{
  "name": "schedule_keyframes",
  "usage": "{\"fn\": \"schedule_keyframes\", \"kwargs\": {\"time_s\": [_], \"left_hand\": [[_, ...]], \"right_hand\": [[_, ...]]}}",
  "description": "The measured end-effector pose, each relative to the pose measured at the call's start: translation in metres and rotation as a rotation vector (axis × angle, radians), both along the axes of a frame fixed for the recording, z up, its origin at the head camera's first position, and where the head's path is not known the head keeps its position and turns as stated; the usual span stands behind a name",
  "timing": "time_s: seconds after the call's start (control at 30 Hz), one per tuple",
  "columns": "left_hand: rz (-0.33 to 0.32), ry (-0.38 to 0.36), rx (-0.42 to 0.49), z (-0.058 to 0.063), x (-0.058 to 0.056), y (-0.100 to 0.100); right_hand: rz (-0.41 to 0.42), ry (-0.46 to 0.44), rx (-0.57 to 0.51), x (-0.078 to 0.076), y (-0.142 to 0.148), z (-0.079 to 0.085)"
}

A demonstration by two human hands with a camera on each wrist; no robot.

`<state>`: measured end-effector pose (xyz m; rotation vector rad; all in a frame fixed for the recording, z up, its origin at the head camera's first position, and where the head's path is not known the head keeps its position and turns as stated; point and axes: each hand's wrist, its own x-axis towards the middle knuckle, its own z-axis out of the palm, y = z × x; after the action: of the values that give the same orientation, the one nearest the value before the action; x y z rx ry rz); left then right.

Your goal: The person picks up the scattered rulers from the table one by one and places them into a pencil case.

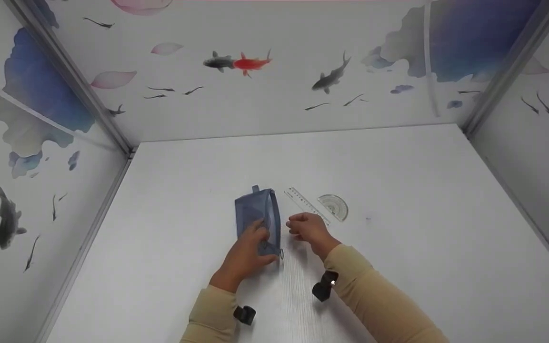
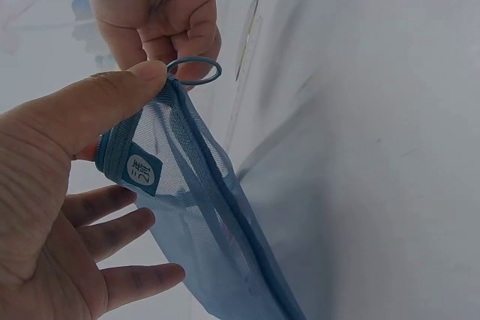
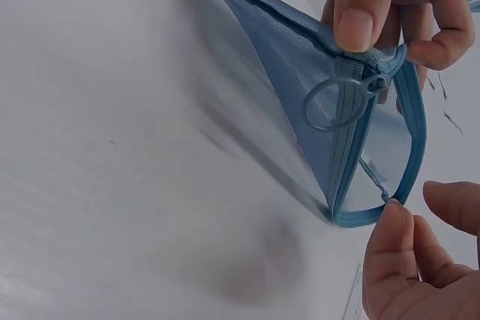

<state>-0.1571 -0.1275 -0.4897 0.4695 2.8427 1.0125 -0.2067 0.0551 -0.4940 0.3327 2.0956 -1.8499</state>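
Observation:
A blue mesh zip pouch (image 1: 251,207) stands with its zipper mouth parted. My left hand (image 1: 245,252) pinches its near end between thumb and fingers, close to the ring pull (image 2: 196,70); the other fingers spread along its side. A small label (image 2: 141,170) shows on that end. My right hand (image 1: 310,231) is just right of the pouch, fingers bent loosely. In the right wrist view its thumb and index finger are apart, with one fingertip right at the zipper edge (image 3: 360,219) beside a thin blue cord (image 3: 373,177).
A clear ruler (image 1: 305,202) lies slantwise on the white table (image 1: 184,190) beyond my right hand. Next to it, on the right, is a clear protractor (image 1: 335,206). Panels printed with fish (image 1: 250,63) enclose the table at the back and both sides.

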Motion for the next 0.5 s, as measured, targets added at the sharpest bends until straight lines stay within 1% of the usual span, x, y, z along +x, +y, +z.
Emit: {"fn": "schedule_keyframes", "kwargs": {"time_s": [0.3,0.4,0.5], "left_hand": [[0.003,0.017,-0.007,-0.001,0.000,0.000],[0.015,0.002,-0.006,-0.001,0.001,0.000],[0.028,-0.019,-0.005,0.000,0.001,0.001]], "right_hand": [[0.024,0.083,0.046,0.001,0.007,-0.001],[0.042,0.119,0.088,0.001,0.010,-0.002],[0.068,0.164,0.159,0.000,0.013,-0.002]]}}
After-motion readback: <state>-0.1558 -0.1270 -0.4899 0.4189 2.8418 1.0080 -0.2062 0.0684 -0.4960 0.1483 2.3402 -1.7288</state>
